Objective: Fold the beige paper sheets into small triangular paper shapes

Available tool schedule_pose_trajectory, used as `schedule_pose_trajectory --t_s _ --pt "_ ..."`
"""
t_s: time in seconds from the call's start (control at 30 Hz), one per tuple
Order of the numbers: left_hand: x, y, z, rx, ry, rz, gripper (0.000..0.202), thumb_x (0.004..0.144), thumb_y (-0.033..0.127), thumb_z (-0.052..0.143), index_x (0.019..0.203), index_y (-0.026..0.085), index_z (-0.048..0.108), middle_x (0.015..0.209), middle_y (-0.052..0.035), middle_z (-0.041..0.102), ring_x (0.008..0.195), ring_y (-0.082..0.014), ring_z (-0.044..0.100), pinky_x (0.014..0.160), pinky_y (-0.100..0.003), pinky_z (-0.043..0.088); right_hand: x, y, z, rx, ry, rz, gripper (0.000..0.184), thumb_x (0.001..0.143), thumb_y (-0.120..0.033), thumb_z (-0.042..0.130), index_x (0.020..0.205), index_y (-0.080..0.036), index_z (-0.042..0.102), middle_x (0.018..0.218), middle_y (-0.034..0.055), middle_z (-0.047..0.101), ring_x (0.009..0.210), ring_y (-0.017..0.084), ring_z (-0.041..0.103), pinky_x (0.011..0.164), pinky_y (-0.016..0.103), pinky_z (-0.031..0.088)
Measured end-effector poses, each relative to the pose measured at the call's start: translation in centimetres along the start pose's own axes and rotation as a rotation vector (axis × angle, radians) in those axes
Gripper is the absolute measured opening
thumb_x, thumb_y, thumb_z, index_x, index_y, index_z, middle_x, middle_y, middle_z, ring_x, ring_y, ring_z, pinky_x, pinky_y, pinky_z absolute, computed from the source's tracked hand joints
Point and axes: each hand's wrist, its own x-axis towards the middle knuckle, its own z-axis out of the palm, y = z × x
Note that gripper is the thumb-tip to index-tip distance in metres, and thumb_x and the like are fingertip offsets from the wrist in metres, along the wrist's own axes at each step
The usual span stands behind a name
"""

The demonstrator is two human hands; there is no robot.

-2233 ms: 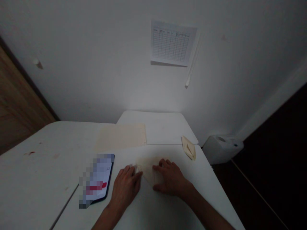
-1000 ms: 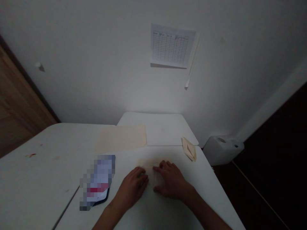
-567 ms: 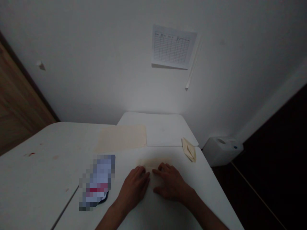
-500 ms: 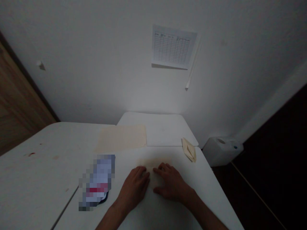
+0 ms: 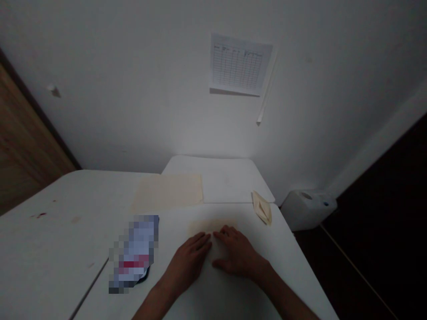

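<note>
A pale cream sheet (image 5: 213,223), probably paper, lies on the white table under my fingertips; my hands cover much of its near side. My left hand (image 5: 191,260) rests there with its fingers stretched out together, pointing toward the right hand. On the other side, my right hand (image 5: 237,252) presses its fingertips down, thumb spread apart and slightly bent. Only a narrow gap separates the two hands' fingertips. Beyond the right hand sits a folded piece of cream paper (image 5: 262,209). A larger flat cream sheet (image 5: 168,192) lies behind and left of my hands.
A phone-like object (image 5: 138,249), its screen pixelated, lies left of my left hand. The white table (image 5: 283,275) has a seam at left and drops off at right. Behind are a wall with a printed chart (image 5: 240,64) and a white plastic container (image 5: 305,211).
My left hand's fingers have straightened and slid a little to the right, closer to the right hand. The right hand has barely moved.
</note>
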Motion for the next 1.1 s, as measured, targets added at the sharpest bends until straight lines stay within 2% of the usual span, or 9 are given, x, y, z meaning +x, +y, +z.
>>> schedule_pose_trajectory --t_s 0.47,0.63,0.8,0.93,1.1 --pt "0.3 0.6 -0.8 -0.019 0.045 -0.010 0.041 0.081 0.006 0.051 0.117 0.020 0.064 0.128 -0.0073 0.062 0.120 -0.0254 0.056 0.097 -0.044 0.052 -0.1 -0.6 -0.7 -0.026 -0.019 -0.003 0.074 0.070 -0.046 0.071 0.137 -0.025 0.045 0.126 0.0080 0.050 0.115 0.027 0.046 0.101 0.038 0.034" --pt "0.3 0.5 -0.5 -0.035 0.051 -0.020 0.041 0.081 0.004 0.051 0.117 0.020 0.064 0.128 -0.0071 0.062 0.120 -0.0250 0.055 0.097 -0.043 0.051 0.0 -0.7 -0.9 -0.052 -0.041 -0.014 0.074 0.071 -0.048 0.070 0.137 -0.025 0.044 0.125 0.0083 0.051 0.116 0.028 0.046 0.101 0.039 0.034" --pt "-0.1 0.5 -0.5 -0.018 0.056 0.020 0.040 0.081 0.004 0.052 0.116 0.021 0.063 0.127 -0.0082 0.062 0.119 -0.0269 0.054 0.095 -0.045 0.052 -0.1 -0.7 -1.1 -0.072 -0.052 -0.030 0.073 0.074 -0.049 0.067 0.139 -0.026 0.043 0.130 0.0087 0.049 0.118 0.028 0.044 0.102 0.040 0.034" --pt "-0.3 1.2 -1.7 -0.033 0.057 0.066 0.037 0.079 0.001 0.054 0.105 0.024 0.067 0.117 -0.0063 0.064 0.112 -0.0272 0.055 0.092 -0.046 0.051 -0.1 -0.6 -1.0 -0.083 -0.051 -0.018 0.072 0.074 -0.050 0.067 0.139 -0.026 0.044 0.131 0.0097 0.048 0.119 0.029 0.045 0.101 0.041 0.035" --pt "-0.3 2.2 -3.1 -0.062 -0.009 0.045 0.029 0.080 0.004 0.055 0.097 0.025 0.067 0.095 -0.0065 0.061 0.091 -0.0229 0.055 0.083 -0.042 0.050 -0.2 -0.7 -1.0 -0.088 -0.044 -0.027 0.071 0.076 -0.052 0.064 0.139 -0.026 0.044 0.133 0.0108 0.048 0.121 0.031 0.044 0.102 0.043 0.035"
